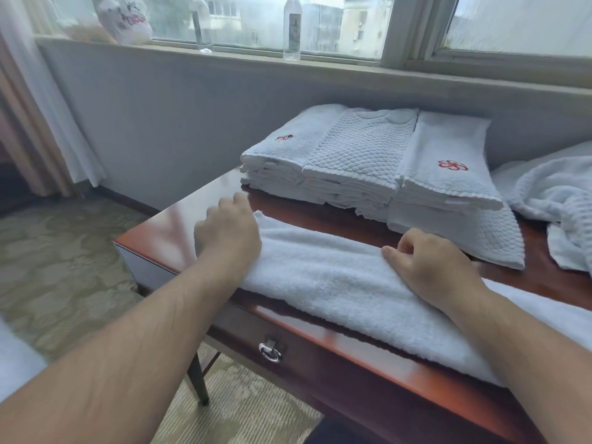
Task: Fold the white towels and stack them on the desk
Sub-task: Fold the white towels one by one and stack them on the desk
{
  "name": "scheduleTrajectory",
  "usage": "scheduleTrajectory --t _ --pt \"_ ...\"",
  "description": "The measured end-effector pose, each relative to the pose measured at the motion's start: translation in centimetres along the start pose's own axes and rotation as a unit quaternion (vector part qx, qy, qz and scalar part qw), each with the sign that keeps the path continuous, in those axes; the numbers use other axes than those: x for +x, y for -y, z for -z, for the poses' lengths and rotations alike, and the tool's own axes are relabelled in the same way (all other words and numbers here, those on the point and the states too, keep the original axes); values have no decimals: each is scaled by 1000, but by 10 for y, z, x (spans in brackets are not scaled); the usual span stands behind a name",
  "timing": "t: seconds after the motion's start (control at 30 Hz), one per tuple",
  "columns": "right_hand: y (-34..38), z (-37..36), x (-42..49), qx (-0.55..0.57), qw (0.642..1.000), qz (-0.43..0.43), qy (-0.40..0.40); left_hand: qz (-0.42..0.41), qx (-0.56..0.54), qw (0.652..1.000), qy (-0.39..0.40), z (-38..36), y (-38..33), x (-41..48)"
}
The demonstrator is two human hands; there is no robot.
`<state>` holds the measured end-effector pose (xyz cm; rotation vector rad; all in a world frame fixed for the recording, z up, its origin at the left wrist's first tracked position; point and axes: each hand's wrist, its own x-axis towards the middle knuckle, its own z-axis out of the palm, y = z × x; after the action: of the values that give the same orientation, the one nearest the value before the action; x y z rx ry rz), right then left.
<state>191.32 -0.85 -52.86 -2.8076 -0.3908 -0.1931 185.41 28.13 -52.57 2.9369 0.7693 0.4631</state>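
Towel (336, 283) lies folded into a long strip along the front of the table (192, 206), running from mid-table off toward your right. Your left hand (229, 230) is at the strip's left end, fingers curled down over that end; slightly blurred, so the grip is not sharp. Your right hand (429, 261) sits further along the strip, fingers curled and pinching its far edge against the thumb. Just behind the strip: three stacks (358, 155) of folded white towels side by side by the wall, two with a red emblem on top. The right stack's lowest towel juts forward, close beside your right hand. A heap (551, 200) of loose towels lies at the far right. Bare table surface shows left of your left hand. On the sill (243, 54): two bottles (292, 27) and a bag (128, 20). Curtain (38, 107) hangs at left. Drawer pull (270, 350) is below the table's front edge.
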Motion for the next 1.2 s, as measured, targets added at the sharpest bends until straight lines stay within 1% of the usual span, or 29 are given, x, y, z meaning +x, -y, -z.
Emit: scheduleTrajectory --t 0.03,0.07,0.1,0.13,0.17,0.2,0.23,0.27,0.3,0.37,0.4,0.47,0.57,0.63,0.73,0.83,0.87,0.93,1.0,1.03,1.13,1.2 --pt "2 2 -3 -25 999 10 -19 -36 15 998 -43 1 -3 -4" --pt "4 4 -7 -55 997 23 -42 -86 0 993 -87 1 -8 -11" --pt "7 6 -13 -76 994 39 -64 -140 -34 984 -108 1 -15 -18" --pt "9 9 -21 -86 992 52 -76 -185 -73 975 -100 0 -23 -27" --pt "10 12 -30 -90 991 56 -78 -209 -107 970 -65 -3 -30 -35" --pt "10 15 -41 -89 992 50 -71 -215 -123 969 -6 -9 -34 -43" --pt "8 15 -52 -88 994 41 -53 -215 -111 968 60 -15 -36 -49" --pt "4 15 -62 -90 995 29 -16 -219 -80 967 107 -20 -36 -50" --pt "-2 13 -71 -90 995 17 34 -226 -54 964 131 -23 -33 -49" --pt "-13 11 -83 -66 991 14 118 -241 -30 958 151 -25 -29 -43" --pt "-16 11 -86 -59 989 20 135 -246 -26 956 160 -24 -28 -42" --pt "-22 11 -88 -65 989 13 134 -247 -20 953 172 -23 -27 -41" --pt "-32 12 -88 -75 989 -42 121 -241 -28 955 169 -22 -27 -42" --pt "-37 11 -89 -66 988 -39 132 -228 -48 958 165 -22 -28 -43" --pt "-37 12 -89 -69 988 -33 135 -156 -78 974 141 -19 -26 -44" --pt "-26 16 -87 -103 983 -53 143 -74 -43 992 96 -12 -9 -41" --pt "-17 17 -87 -132 982 -39 132 -45 -42 994 92 -8 -2 -40" --pt "9 15 -88 -160 983 49 71 -3 -71 992 102 -1 11 -38" --pt "36 9 -88 -101 986 133 12 0 -90 990 112 6 19 -35" --pt "48 7 -88 -72 985 155 1 -3 -95 989 112 9 22 -34" --pt "65 -3 -87 -19 985 171 4 -2 -122 986 116 16 24 -26" --pt "64 -11 -88 6 985 173 -2 22 -153 980 128 20 24 -22"
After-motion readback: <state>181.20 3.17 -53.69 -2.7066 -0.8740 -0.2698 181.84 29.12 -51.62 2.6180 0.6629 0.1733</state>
